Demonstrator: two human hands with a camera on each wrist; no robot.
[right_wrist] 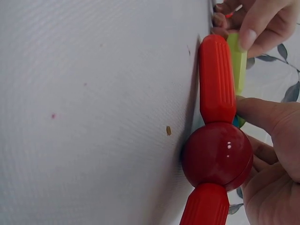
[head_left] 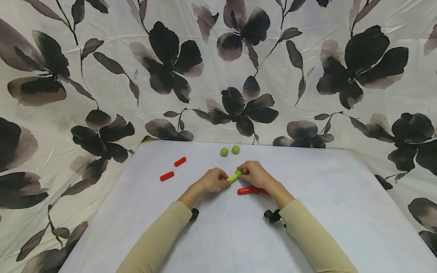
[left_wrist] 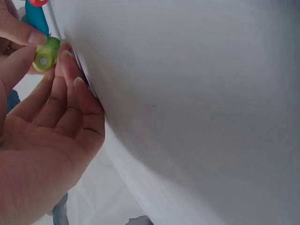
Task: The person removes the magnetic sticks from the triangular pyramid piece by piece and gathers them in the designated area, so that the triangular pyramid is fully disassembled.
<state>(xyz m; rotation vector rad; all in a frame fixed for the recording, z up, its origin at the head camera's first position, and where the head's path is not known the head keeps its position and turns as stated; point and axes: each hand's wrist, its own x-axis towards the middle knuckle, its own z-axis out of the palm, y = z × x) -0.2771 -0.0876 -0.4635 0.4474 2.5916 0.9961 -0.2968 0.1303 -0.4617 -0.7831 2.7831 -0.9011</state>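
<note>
Green rod (head_left: 233,178) (and ball (head_left: 239,172)) between hands (head_left: 214,179) (head_left: 257,176)

A beige left sleeve (head_left: 155,235) and matching right sleeve (head_left: 317,237) are worn.
Both are cut long and plain. By the left one's end, a small rounded black device (head_left: 194,215) is worn; by the right one's, a second black device (head_left: 271,216) is worn, with a narrow silvery part (head_left: 283,222) seen beside it.

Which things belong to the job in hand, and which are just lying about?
In use:
green rod, pinched by left hand;
green ball, held by right hand;
probably joined red piece, part-hidden blue piece.

Apparently lying about:
two loose red rods;
two loose green balls.
</note>
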